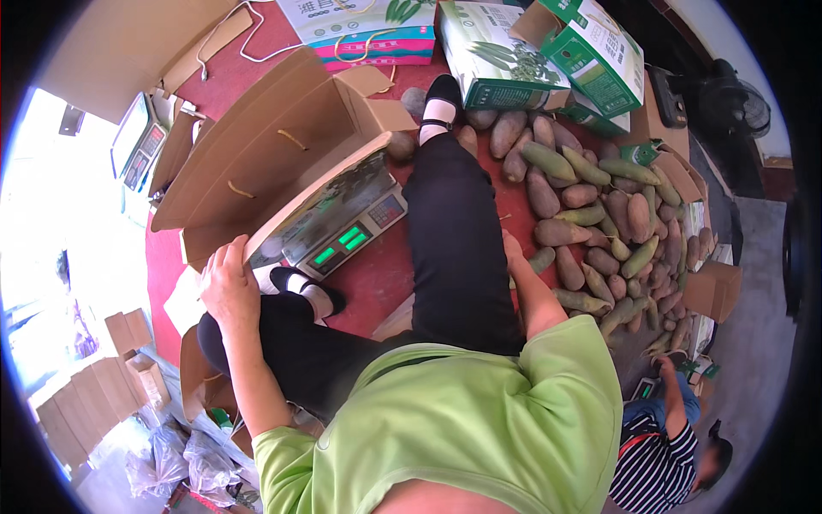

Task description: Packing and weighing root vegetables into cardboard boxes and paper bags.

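1. While our left hand point(231, 287) curls its fingers over the near corner of the open carton point(244, 154), left of centre in the frame, we judge that grip closed, probably to steady the wall.
2. Carton: mouth open, cord handles along its tall wall; it appears set over the scale point(347, 248), whose platform is hidden from us, likely so its weight registers. Display lit green, turned towards us.
3. Right hand point(514, 250), right of centre: beside our thigh, near the root pile point(562, 232). Fingers hidden; we cannot tell whether it grips anything.
4. Root pile, green and reddish-brown, right of frame: heaped presumably within easy reach.
5. Printed boxes point(505, 53), top of frame: grouped beyond the pile, perhaps to spare working room.
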